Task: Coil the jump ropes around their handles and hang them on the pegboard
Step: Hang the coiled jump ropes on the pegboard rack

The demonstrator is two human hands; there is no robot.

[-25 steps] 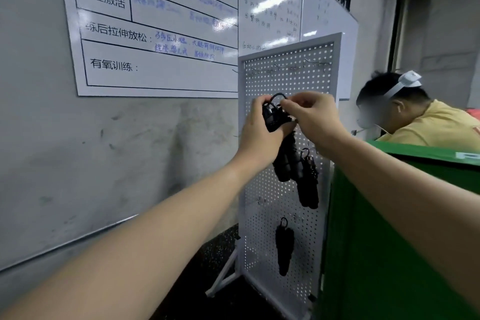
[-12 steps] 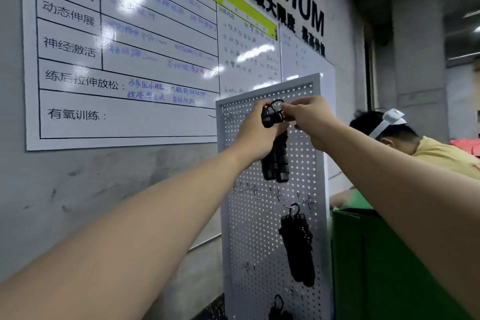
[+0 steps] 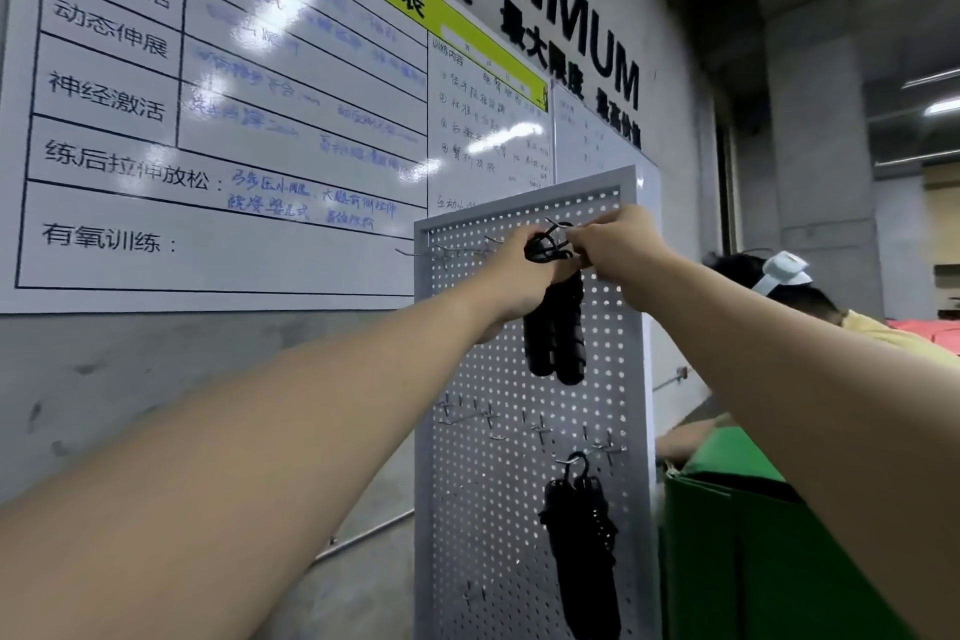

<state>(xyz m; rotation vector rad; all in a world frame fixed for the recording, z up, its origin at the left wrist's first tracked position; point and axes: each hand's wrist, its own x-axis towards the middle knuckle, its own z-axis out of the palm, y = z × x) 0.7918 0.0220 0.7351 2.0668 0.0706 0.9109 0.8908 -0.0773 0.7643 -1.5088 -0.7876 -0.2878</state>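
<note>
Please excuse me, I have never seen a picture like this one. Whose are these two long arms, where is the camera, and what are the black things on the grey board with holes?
There is no machine here. A person wears a camera on the head, so the picture shows that person's own two arms reaching forward.

The grey pegboard stands upright against a wall, in front of a large whiteboard with writing. Small metal hooks stick out of it.

The left hand grips a coiled black jump rope near its top, so that the handles hang down. The right hand pinches the rope's loop beside a hook in the top row. It appears about to be hung.

Lower down, a second jump rope hangs from a hook already. On the right are a green box and another person.
</note>
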